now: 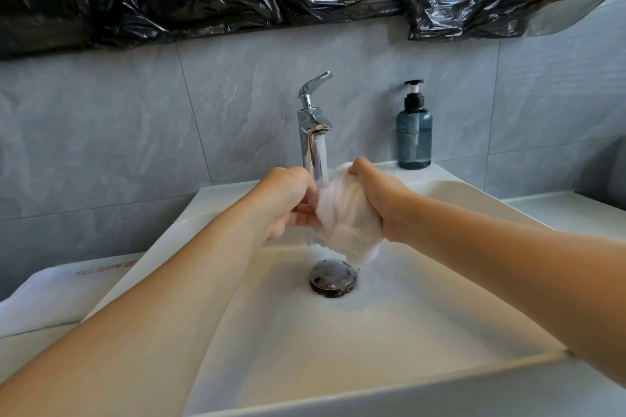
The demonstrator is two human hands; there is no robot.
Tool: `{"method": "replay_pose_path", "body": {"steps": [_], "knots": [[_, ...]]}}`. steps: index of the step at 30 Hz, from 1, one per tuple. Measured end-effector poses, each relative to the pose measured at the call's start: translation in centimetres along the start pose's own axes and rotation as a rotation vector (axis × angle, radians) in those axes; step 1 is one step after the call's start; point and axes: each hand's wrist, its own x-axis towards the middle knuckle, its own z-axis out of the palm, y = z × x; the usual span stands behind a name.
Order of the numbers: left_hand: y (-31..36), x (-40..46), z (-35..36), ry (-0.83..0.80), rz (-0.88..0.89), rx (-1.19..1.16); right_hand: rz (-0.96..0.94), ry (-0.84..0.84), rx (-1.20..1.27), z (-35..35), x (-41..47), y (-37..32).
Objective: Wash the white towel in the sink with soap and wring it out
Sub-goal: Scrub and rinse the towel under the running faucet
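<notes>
We held the towel (pixel 349 213) bunched under the tap (pixel 313 132), over the sink (pixel 372 332) and above the drain plug (pixel 333 278), with water running onto its top. Our left hand (pixel 288 203) had its grip curled on the towel's left edge, fingers pinching the cloth; our right hand (pixel 379 200) was clenched round the upper right of the wad.

Soaked cloth like this should be limp and heavier than it looks (and slick if soap is in it), so we judged it best taken in two full fists at opposite ends, ready to twist. Nothing in it could break.

The soap bottle (pixel 414 132) stood on the rim behind, well apart from the hands. We could not tell whether the towel was already lathered: white foam and white cloth looked alike. Our right fingers were hidden behind the wad. A folded white cloth (pixel 57 294) lay on the desk at left, its lettering unreadable.
</notes>
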Motion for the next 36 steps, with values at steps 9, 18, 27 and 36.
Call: {"method": "replay_pose_path", "body": {"steps": [9,18,27,36], "knots": [[-0.2,0.2,-1.1,0.015,-0.099,0.11,-0.042,0.07,0.022,0.2,0.6,0.1],[-0.3,0.2,-0.9,-0.085,-0.106,0.062,-0.033,0.088,0.041,-0.2,0.5,-0.3],[-0.3,0.4,-0.8,-0.055,-0.04,0.036,-0.013,0.064,0.046,-0.4,0.2,-0.7],[-0.2,0.2,-0.7,-0.043,-0.038,0.055,0.009,0.06,0.028,-0.5,0.0,-0.8]]}}
